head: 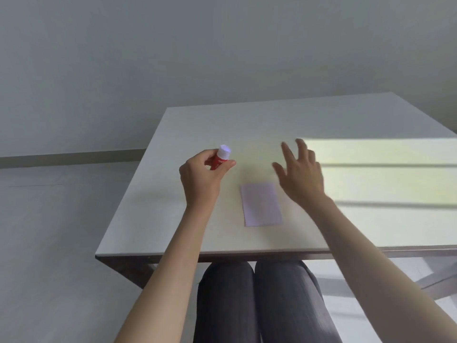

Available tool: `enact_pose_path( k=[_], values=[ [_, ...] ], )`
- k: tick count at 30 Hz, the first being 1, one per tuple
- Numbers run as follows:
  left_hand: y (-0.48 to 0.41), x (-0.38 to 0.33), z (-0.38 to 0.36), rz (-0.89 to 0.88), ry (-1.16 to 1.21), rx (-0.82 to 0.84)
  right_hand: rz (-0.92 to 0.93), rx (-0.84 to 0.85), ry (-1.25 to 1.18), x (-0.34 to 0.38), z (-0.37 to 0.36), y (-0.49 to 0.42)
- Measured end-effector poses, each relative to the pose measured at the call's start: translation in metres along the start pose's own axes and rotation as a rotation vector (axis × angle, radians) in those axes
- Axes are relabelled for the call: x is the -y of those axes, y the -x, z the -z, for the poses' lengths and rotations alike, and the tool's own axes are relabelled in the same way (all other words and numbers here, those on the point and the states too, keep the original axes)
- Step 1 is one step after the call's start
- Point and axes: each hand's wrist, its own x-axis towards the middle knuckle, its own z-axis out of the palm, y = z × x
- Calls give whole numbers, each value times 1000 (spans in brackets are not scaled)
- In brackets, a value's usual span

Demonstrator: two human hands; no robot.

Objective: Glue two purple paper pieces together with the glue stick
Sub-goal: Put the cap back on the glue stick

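Observation:
A pale purple paper rectangle (261,204) lies flat on the white table (371,226), between my two arms. I see only one sheet outline; whether a second piece lies under it I cannot tell. My left hand (201,175) holds a red glue stick (220,156) above the table, left of the paper, its white and purplish tip pointing up and away. My right hand (299,173) hovers with fingers spread just beyond the paper's far right corner, holding nothing; it is slightly blurred.
The table's near edge (222,253) runs just above my knees, and its left edge slants away to the far corner. Grey floor lies to the left, a grey wall behind. Bright window light falls across the table's right side.

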Motion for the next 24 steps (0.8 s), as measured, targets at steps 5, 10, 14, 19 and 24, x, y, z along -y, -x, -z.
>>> enact_pose_path(
  k=[5,10,14,19,24],
  values=[
    [5,6,1,-68,-77,12,-38,177,228,-16,-7,-2],
    [10,5,-2,-107,-103,42,-49,153,-429,3,10,0],
    [12,3,-4,-152,-140,50,29,162,-898,37,42,11],
    [16,-2,-3,-216,-170,44,92,134,-908,49,52,14],
    [19,-2,0,-324,-250,49,226,108,-758,57,52,14]
  ],
)
